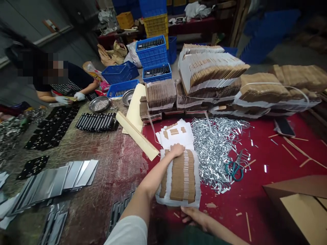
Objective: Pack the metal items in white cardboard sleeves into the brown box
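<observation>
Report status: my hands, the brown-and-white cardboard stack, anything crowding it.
Left hand on far end. Right hand at near edge of brown-and-white cardboard stack. Heap of loose silver metal pieces close on its right.

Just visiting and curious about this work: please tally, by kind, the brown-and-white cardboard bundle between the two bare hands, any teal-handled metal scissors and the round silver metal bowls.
Cardboard bundle: 1
Scissors: 1
Bowls: 2
Total: 4
</observation>
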Available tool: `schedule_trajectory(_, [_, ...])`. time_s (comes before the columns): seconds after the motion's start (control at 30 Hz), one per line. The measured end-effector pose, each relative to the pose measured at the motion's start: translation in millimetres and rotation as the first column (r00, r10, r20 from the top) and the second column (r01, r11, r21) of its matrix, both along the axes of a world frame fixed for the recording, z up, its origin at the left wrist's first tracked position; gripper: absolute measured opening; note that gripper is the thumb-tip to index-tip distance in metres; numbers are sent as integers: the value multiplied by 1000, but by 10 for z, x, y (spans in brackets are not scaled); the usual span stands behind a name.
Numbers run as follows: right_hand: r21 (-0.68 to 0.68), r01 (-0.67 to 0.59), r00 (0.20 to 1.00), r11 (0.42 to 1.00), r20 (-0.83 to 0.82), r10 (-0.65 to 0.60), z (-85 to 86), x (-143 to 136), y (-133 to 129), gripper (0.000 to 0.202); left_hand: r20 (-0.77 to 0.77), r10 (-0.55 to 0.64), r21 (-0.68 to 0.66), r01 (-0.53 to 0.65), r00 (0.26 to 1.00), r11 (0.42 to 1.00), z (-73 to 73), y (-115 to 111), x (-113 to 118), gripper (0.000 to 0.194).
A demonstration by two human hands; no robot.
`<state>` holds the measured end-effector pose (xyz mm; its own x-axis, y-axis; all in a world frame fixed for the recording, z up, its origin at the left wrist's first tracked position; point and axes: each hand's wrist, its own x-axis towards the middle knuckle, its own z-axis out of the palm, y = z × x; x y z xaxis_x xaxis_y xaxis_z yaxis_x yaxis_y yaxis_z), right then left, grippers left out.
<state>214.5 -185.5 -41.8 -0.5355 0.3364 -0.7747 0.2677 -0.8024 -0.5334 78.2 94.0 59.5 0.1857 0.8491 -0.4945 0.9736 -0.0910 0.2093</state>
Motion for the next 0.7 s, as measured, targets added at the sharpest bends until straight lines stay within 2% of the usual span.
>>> schedule_trajectory(0.07, [-131, 165, 986, 977, -6, -167, 7, -23, 29, 58, 37, -27, 22, 26, 999, 999, 9, -43, -43, 48])
schedule_trajectory(0.17, [-162, 308, 949, 937, -13, -314, 56, -101, 340, 59, 70, -7, 114, -1, 998, 993, 57, 147, -105, 50])
schedule_trajectory(0.3, [-58, 405, 913, 913, -22, -407, 186, -290, 1197, 62, 97, 64, 247, -86, 993, 965, 219, 878, -132, 48])
schedule_trajectory(0.4, [22, 424, 906, 906, 9, -424, 275, -468, 1832, 60, 131, 40, 296, -78, 991, 952, 378, 1425, -104, 40])
schedule_trajectory(0.47, [72, 401, 912, 913, 65, -406, 311, -561, 2112, 61, 164, 44, 340, -98, 985, 935, 458, 1608, -128, 36])
schedule_trajectory(0.5, [98, 377, 918, 921, 96, -385, 320, -588, 2200, 62, 203, 77, 378, -150, 976, 914, 488, 1631, -176, 35])
schedule_trajectory(0.53, [122, 343, 926, 931, 122, -357, 323, -600, 2257, 63, 264, 130, 424, -236, 956, 874, 518, 1614, -255, 35])
schedule_trajectory(0.6, [151, 267, 945, 952, 150, -289, 316, -582, 2299, 64, 442, 241, 498, -460, 864, 735, 618, 1491, -519, 36])
schedule_trajectory(0.67, [168, 221, 957, 961, 154, -247, 299, -539, 2285, 63, 628, 280, 516, -657, 726, 549, 856, 1315, -903, 36])
schedule_trajectory(0.7, [180, 220, 956, 959, 154, -249, 291, -521, 2271, 62, 704, 267, 510, -731, 658, 454, 1052, 1226, -1122, 35])
